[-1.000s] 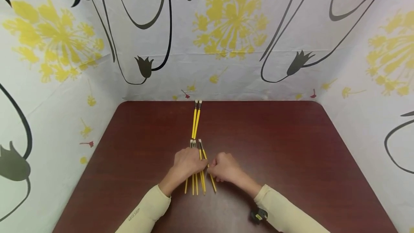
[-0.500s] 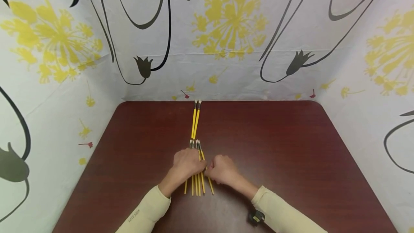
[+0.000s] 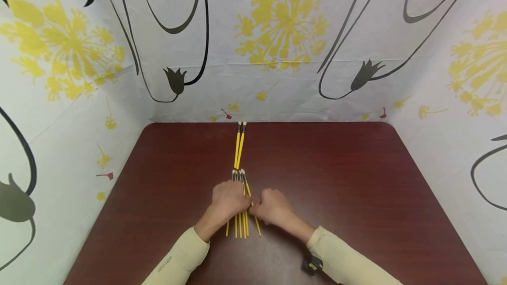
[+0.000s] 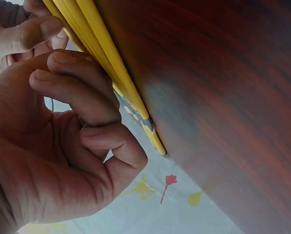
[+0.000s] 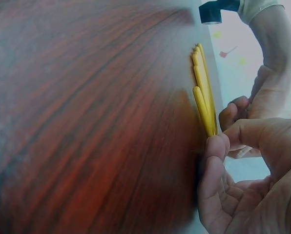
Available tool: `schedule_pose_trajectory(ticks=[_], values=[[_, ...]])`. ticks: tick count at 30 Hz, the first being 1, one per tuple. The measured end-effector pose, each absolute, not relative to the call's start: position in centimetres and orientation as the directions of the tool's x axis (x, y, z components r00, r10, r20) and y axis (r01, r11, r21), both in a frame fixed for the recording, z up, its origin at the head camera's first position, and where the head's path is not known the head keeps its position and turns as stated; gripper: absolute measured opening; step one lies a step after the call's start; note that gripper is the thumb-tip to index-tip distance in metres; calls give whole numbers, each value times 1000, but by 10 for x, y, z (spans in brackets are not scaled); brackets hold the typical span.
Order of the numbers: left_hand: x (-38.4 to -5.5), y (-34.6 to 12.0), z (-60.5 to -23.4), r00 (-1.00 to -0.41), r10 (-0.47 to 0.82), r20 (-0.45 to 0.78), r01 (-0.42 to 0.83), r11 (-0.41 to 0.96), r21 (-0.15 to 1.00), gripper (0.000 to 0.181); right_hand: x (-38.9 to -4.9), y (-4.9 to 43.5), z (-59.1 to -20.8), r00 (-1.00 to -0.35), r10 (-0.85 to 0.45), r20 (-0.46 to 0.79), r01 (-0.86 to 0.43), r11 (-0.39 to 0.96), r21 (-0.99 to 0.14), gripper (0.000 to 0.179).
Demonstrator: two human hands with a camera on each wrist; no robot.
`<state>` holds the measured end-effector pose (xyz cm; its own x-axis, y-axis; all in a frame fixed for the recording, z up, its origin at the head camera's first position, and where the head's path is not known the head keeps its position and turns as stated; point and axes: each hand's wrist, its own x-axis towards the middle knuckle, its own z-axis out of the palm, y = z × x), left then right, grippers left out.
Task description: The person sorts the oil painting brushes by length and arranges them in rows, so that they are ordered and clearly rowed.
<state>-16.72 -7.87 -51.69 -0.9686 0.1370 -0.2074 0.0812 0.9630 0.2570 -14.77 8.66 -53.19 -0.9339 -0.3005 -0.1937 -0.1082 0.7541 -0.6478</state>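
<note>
With stray brush now nudged closer, gathering near done: left hand and right hand fingers curled, pinching brush bundle on table.

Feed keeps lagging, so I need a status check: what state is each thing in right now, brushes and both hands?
Near bunch of yellow brushes: flat on the table, gathered side by side, one splayed right.
Far pair of brushes: flat, side by side, untouched.
Left hand: fingers curled on the near bunch.
Right hand: fingers curled, pinching the bunch's right side.
</note>
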Motion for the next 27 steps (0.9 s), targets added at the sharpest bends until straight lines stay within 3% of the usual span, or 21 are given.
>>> schedule_pose_trajectory(ticks=[21,27], values=[[-164,-81,-511,-970,141,-196,80,954,290,45,-148,89,-537,-936,-318,-153,-150,751,-643,45],[-167,-88,-504,-974,114,-196,51,953,299,48,-153,101,-542,-914,-393,-104,-198,655,-729,28]])
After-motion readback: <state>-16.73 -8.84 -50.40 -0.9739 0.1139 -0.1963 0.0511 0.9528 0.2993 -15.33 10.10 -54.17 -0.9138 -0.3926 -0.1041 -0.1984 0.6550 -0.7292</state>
